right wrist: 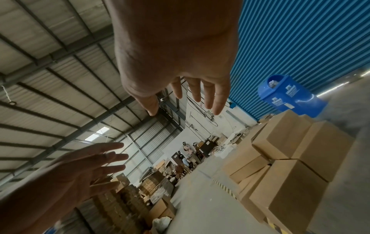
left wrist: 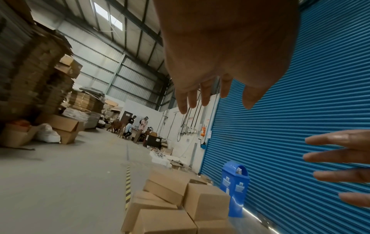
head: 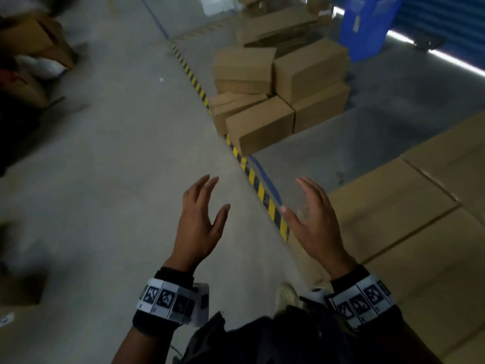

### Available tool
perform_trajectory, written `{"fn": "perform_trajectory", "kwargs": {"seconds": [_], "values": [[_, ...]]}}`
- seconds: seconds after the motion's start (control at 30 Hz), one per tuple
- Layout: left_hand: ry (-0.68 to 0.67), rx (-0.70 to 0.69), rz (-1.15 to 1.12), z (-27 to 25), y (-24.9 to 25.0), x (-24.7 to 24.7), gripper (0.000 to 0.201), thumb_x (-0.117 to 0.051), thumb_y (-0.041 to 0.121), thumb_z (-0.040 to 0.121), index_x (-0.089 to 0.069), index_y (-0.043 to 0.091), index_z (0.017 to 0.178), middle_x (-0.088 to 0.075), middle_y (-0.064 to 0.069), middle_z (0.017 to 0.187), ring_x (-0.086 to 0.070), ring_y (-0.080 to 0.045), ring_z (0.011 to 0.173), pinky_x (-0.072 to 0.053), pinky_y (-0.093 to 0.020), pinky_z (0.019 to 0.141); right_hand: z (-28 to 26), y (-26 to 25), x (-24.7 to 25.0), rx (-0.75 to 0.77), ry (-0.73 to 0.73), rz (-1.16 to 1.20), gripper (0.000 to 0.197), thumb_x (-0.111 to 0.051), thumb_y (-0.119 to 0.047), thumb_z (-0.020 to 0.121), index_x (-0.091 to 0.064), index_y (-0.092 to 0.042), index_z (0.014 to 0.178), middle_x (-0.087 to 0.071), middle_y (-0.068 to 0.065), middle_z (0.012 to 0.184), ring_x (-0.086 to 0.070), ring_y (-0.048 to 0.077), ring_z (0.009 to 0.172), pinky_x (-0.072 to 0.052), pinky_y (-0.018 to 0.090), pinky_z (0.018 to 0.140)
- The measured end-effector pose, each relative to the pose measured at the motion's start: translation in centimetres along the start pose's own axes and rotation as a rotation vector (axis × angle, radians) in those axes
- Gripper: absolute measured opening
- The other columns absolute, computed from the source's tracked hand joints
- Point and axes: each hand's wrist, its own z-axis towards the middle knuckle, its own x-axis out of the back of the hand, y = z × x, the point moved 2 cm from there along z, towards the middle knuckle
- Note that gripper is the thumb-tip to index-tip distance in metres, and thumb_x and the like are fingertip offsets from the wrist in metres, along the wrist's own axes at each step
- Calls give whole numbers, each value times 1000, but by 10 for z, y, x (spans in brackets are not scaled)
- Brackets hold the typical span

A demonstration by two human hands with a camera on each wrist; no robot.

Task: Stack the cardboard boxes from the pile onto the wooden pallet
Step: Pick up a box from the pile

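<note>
While approaching pile of cardboard boxes on floor by striped line | left hand, right hand spread, empty | pallet unseen | risk: leaning box slipping if gripped unevenly

Seven or so cardboard boxes in the pile, one blue bin, two hands

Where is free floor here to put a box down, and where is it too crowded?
Bare grey floor lies left of the yellow-black striped line, under the empty left hand and right hand. Another bare patch lies between the pile of cardboard boxes and the flat-topped boxes at the right. Crowded: the pile itself, beside the blue bin.
</note>
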Motion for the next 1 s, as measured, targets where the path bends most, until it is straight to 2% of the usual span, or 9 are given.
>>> {"fn": "perform_trajectory", "kwargs": {"seconds": [0.07,0.13,0.23,0.33,0.5,0.6,0.77,0.83,1.0], "values": [[26,4,-4,46,-11,0,57,-56,37,98,-45,13,148,-43,-10,151,-39,-25,141,-25,-13,110,50,1,-6,13,-19,31,65,-59,-48,91,-43,-17,146,-42,2,151,-42,19,138,-46,42,105],[50,18,-9,86,-22,0,56,-58,34,97,-45,13,148,-43,-10,150,-40,-25,141,-25,-12,110,97,3,-12,7,-31,62,68,-56,-54,89,-42,-20,147,-42,0,150,-44,18,136,-48,47,102],[80,11,-37,144,-42,-6,55,-60,32,96,-47,12,147,-45,-10,149,-40,-23,140,-23,-7,111,165,9,-20,23,-12,85,69,-56,-55,87,-43,-22,146,-44,-2,147,-45,17,134,-48,48,101],[81,-4,-58,204,-73,-18,54,-60,32,96,-49,11,145,-46,-11,148,-42,-25,139,-24,-9,111,229,21,-35,26,10,63,68,-57,-54,87,-44,-22,146,-46,-1,146,-46,17,133,-49,49,100],[61,-34,-116,324,-141,-50,54,-59,34,96,-49,11,144,-48,-10,146,-44,-24,137,-34,-26,110,335,51,-75,-20,55,15,69,-55,-57,84,-45,-25,144,-45,-1,148,-46,16,133,-50,48,99],[18,-68,-149,409,-173,-65,52,-60,32,98,-49,12,145,-48,-9,144,-45,-23,135,-33,-23,109,404,63,-97,-44,94,-19,70,-55,-58,84,-47,-22,143,-45,-1,147,-47,17,132,-50,48,98],[-62,-151,-177,549,-190,-75,52,-57,38,99,-49,14,144,-46,-9,147,-43,-23,137,-36,-30,108,513,68,-107,-69,187,-66,68,-56,-57,86,-48,-19,142,-47,1,146,-48,17,132,-51,49,98],[-95,-190,-172,599,-191,-85,55,-55,40,98,-49,13,145,-47,-10,147,-44,-23,135,-36,-29,106,550,74,-105,-89,228,-75,67,-56,-56,86,-49,-19,142,-49,0,144,-47,17,132,-51,48,99],[-160,-217,-180,711,-194,-140,57,-55,43,97,-50,12,144,-45,-10,149,-42,-25,137,-34,-28,105,639,126,-93,-181,291,-69,69,-55,-57,84,-47,-23,143,-46,-4,146,-46,14,132,-49,49,100]]}}
